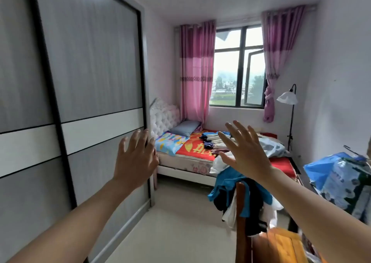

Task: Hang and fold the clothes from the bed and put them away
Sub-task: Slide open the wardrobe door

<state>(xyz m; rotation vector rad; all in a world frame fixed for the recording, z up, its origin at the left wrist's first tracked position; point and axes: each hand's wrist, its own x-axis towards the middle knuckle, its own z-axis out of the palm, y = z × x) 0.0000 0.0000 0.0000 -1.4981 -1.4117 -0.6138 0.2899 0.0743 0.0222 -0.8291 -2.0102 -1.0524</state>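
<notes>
The bed (181, 158) stands at the far end of the room under the window, covered by a red and blue sheet. Several folded and loose clothes (210, 142) lie on its middle, and a pale blue garment (275, 147) is bunched at its right side. More clothes (230, 184), blue, black and white, hang over a wooden chair back (241, 222) in front of me. My left hand (136, 158) is raised with fingers spread near the wardrobe's edge. My right hand (244, 149) is raised, fingers spread, holding nothing.
A tall grey sliding-door wardrobe (80, 102) fills the left wall, its doors closed. A floor lamp (289, 110) stands right of the bed. Blue bags (339, 174) sit piled on a surface at the right. Bare floor (180, 212) runs between wardrobe and chair.
</notes>
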